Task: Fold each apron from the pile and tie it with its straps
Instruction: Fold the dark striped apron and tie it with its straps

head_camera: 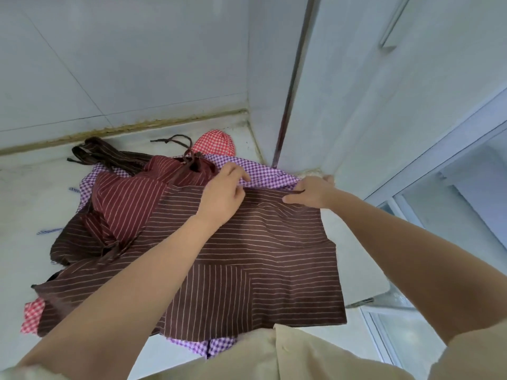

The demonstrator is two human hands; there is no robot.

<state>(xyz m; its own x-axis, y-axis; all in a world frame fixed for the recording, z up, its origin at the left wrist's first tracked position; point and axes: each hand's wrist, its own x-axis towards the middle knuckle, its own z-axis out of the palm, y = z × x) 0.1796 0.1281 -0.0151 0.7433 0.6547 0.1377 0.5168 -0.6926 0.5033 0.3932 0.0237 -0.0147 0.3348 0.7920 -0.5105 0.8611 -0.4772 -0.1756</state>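
Observation:
A dark brown striped apron (255, 259) lies spread flat on top of the pile on the pale counter (33, 193). My left hand (223, 196) pinches its far edge near the middle. My right hand (312, 192) grips the far right corner, where a thin dark strap (297, 191) sticks out. Under it lie a purple checked apron (263, 171) and a red checked one (215, 144). A maroon striped apron (129, 198), folded and tied with its straps, sits on the left of the pile.
Tiled wall (123, 64) runs behind the counter, meeting a corner at the right. A tall pale cabinet side (384, 91) stands close to my right hand. More brown straps (93, 152) trail toward the back left. Glass-fronted frames (452, 209) lie lower right.

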